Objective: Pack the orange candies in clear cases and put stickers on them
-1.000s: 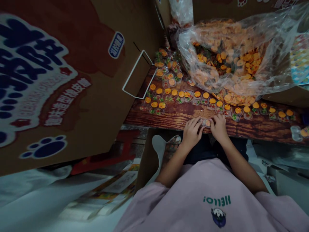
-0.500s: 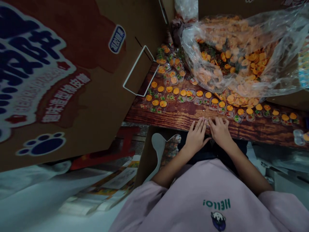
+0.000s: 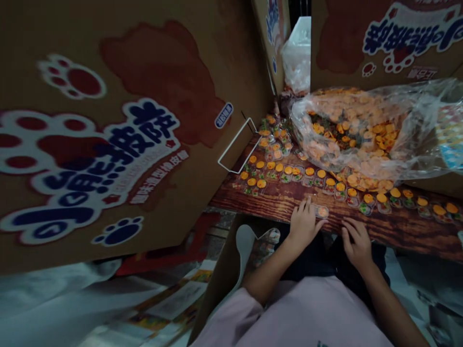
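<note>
A small clear pack (image 3: pixel 321 211) with an orange disc inside is seen lying near the front edge of a wood-patterned surface (image 3: pixel 260 198), close before a person in a pale pink shirt (image 3: pixel 289 313). The left hand (image 3: pixel 303 225) is placed just beside the pack, with its fingers stretched forward over the surface and its thumb brought near the pack's lower edge; whether the pack is gripped cannot be told. The right hand (image 3: pixel 358 245) is set farther along the same edge, well apart from the pack, its fingers loosely bent and released.

Beyond the hands, a long, uneven row of similar packs (image 3: pixel 340 190), each topped with orange, is laid out across the surface. More are gathered in a cluster (image 3: pixel 277 147) at the far left. Behind the row, a heap of orange discs (image 3: pixel 383 137) is held in a crumpled clear plastic bag (image 3: pixel 419 130), by which part of the surface is covered. The left side is filled by a large printed cardboard box (image 3: pixel 152 86); another printed box (image 3: pixel 347 38) is seen behind the bag.
</note>
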A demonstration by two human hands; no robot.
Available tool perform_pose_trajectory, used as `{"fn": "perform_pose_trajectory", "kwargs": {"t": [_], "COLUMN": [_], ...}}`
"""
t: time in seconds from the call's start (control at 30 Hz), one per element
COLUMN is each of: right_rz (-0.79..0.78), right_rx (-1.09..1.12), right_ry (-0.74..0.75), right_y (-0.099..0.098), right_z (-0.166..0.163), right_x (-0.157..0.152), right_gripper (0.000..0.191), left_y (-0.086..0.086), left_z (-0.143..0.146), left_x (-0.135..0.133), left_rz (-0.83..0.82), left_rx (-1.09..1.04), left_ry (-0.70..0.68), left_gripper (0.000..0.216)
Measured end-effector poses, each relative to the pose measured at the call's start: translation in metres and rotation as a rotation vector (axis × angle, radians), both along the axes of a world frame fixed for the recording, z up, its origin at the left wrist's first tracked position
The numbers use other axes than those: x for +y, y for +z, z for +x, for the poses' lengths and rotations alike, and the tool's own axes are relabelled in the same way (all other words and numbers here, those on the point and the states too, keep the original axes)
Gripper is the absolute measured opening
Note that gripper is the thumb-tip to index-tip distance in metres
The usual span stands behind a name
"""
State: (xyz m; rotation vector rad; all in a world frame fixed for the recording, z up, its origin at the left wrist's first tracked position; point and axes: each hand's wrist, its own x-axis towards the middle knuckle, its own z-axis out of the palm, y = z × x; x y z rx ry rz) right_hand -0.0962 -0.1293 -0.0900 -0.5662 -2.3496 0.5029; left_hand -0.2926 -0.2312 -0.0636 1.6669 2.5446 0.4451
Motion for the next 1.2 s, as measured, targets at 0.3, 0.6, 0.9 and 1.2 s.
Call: {"fn": "perform_pose_trajectory", "kwargs": {"t": [0.3,0.6,0.9,1.2], "right_rz": [0.231,0.296,0.091,0.007], "right_rx": [0.052,0.018,0.161,0.489], "right_ry": [-0.112,-0.161,-0.241,-0.912], "right_y": [-0.017,-0.024,-0.013,0.135], "right_z": [-0.001,-0.006,-0.007,0.067], "right_x": [0.007,0.004,-0.016,0.191], "right_gripper": [0.017,0.013,0.026,0.029], "left_y": [0.001,0.030,0.006,-0.063], "left_z": [-0.045,-0.246,-0.085,-0.009], "left_x": [0.013,0.075,0.025,0.000], "left_rz": [0.244,0.513,0.538,0.730], "left_rx": [-0.246,-0.251,-0.299,-0.032], "left_ry": [0.219,0.293,0.058,0.077], "left_gripper": [0.029,0.056,0.066,0.040]}}
